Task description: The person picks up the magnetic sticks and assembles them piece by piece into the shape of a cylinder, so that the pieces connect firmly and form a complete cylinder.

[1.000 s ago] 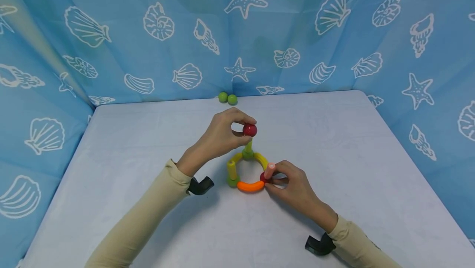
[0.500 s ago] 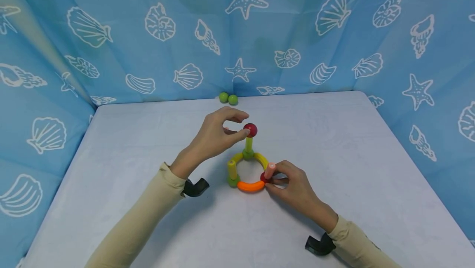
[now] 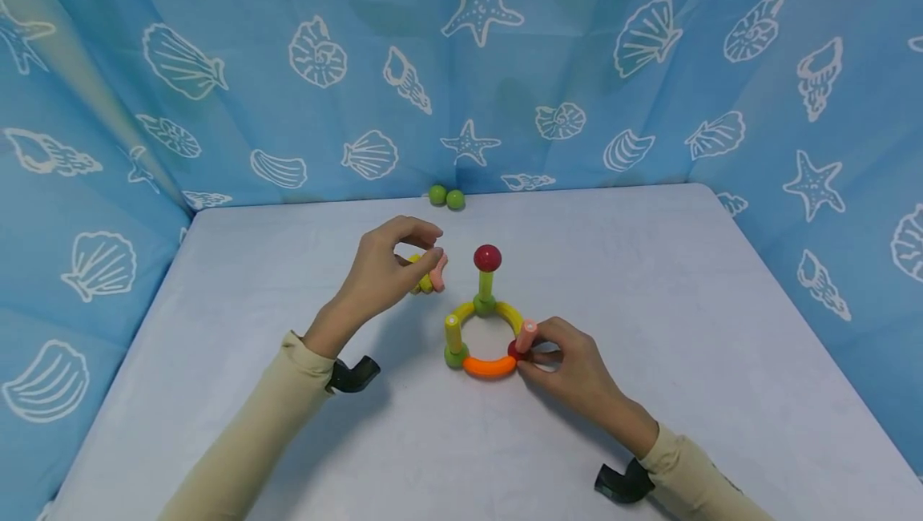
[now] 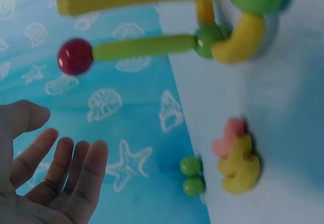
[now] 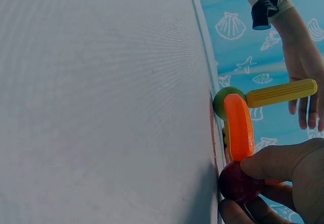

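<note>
A ring of curved rods and balls lies mid-table, with an orange curved rod [image 3: 489, 368] at its front. From its back ball rises a green rod [image 3: 485, 287] topped by a red ball [image 3: 487, 258]. A yellow rod [image 3: 453, 334] stands on the left green ball [image 3: 456, 357]. My right hand [image 3: 573, 365] pinches the dark red ball [image 5: 239, 182] at the ring's right corner, under an upright pink rod [image 3: 526, 336]. My left hand [image 3: 384, 268] holds nothing, fingers relaxed in the left wrist view, above loose pink and yellow curved pieces [image 4: 239, 165], partly hidden in the head view.
Two green balls [image 3: 446, 198] sit at the table's back edge. A blue shell-patterned cloth [image 3: 404, 104] hangs behind the white table [image 3: 692, 280] and along its sides.
My left hand has let go of the red ball and moved left, uncovering the loose pieces. The red ball stays on top of the green rod. My right hand keeps its hold.
</note>
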A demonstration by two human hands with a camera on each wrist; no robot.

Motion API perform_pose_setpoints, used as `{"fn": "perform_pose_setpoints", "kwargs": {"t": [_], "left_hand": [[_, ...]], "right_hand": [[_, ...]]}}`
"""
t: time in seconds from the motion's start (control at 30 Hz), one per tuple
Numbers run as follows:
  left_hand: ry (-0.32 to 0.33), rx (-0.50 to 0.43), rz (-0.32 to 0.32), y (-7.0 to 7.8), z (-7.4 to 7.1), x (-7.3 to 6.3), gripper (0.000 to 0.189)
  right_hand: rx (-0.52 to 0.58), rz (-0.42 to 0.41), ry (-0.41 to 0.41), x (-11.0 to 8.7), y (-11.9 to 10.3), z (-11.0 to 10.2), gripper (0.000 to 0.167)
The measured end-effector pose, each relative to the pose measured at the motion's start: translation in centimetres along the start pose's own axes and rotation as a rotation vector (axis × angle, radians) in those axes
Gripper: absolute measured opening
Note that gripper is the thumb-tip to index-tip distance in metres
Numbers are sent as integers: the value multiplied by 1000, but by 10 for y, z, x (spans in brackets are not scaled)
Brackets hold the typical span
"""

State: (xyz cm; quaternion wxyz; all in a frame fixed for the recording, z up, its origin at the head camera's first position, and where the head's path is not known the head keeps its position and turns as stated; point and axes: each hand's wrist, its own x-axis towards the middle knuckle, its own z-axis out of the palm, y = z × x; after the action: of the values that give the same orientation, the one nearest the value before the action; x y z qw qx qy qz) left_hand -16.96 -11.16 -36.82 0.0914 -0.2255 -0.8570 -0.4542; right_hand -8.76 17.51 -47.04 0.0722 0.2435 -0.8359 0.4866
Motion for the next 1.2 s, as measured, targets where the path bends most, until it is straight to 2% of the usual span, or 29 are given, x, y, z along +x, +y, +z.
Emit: {"fn": "perform_pose_setpoints", "kwargs": {"t": [0.1, 0.17, 0.33, 0.53, 0.73, 0.93, 1.2], "left_hand": [[25, 31, 6, -9, -5, 3, 25], [33, 41, 3, -15, -7, 5, 25], [26, 74, -22, -31, -11, 14, 24], [7, 82, -48, -49, -13, 34, 23], [-58, 138, -89, -67, -10, 59, 28], [-136, 178, -95, -81, -5, 89, 29], [-236, 256, -105, -96, -1, 115, 35]], "right_hand": [[6, 12, -2, 0, -1, -1, 40], [7, 0, 6, 1, -11, -3, 38], [9, 4, 20, 3, -23, -2, 36], [3, 22, 9, 0, -2, 1, 40], [-1, 11, 8, -1, 0, -1, 40], [8, 18, 4, -2, 2, -2, 40], [8, 25, -7, 0, 1, -1, 40]]}}
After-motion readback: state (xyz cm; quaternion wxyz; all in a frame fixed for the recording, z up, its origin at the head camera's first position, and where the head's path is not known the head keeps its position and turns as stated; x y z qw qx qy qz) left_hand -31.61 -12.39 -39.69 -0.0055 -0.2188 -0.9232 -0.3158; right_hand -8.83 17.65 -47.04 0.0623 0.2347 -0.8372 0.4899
